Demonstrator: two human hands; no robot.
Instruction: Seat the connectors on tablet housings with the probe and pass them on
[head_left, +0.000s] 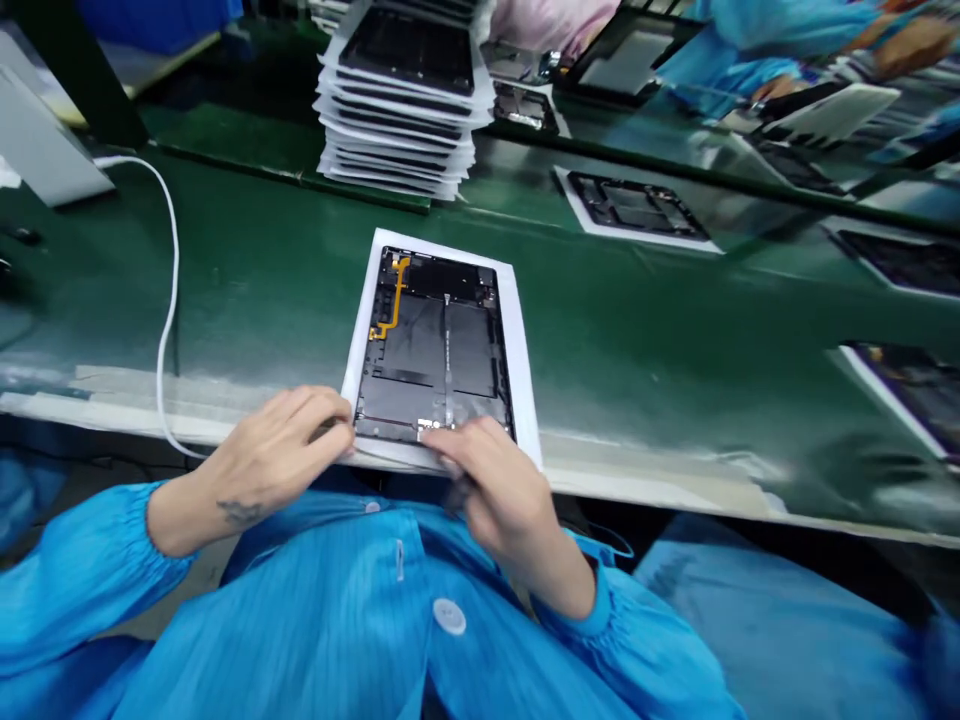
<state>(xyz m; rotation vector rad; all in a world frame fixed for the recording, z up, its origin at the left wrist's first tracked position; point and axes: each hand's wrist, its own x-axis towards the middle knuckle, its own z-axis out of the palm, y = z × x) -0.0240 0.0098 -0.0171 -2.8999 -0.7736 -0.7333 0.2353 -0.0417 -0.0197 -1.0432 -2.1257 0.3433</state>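
Note:
An opened tablet (472, 345) lies on a white foam sheet (523, 360) at the bench's front edge. Its inside shows dark battery cells, an orange flex cable (395, 300) at the upper left and a pale strip down the middle. My left hand (281, 450) is closed, thumb and fingertips at the tablet's lower left corner. Over the bottom edge, my right hand (502, 480) is closed, its thumb or finger on the small metallic connector part (429, 428). What its curled fingers hold is hidden and blurred.
A tall stack of tablets between white sheets (397, 130) stands behind. More opened tablets (637, 208) lie on sheets to the right, one near the front edge (911, 390). A white cable (174, 270) runs down the left. Co-workers' blue sleeves (780, 35) show across the bench.

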